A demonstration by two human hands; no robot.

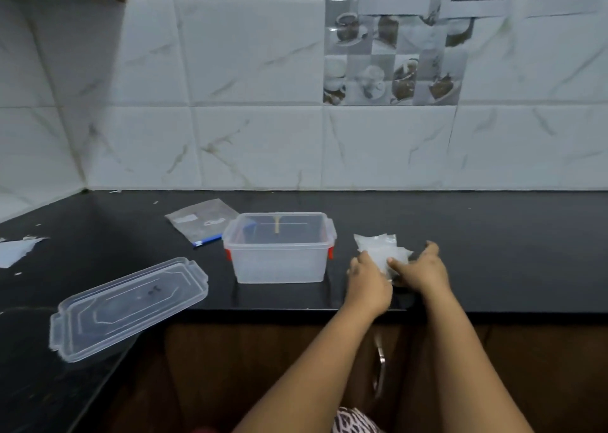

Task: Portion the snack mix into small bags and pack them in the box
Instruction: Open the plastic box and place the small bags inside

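Both hands, left hand [370,276] and right hand [419,269], pinch the stack of small bags [381,250] on the surface [493,251], probably to separate one, just right of the open box [279,261].

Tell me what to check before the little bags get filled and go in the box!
1. Box open: ok, its lid lies apart on the counter.
2. Small bags in hand: ok, left hand and right hand both hold the pile.
3. One bag separated from the pile: cannot tell.
4. Snack mix within reach: not ok, none in view.
5. Room in the box: ok, only a small stick-like thing inside.
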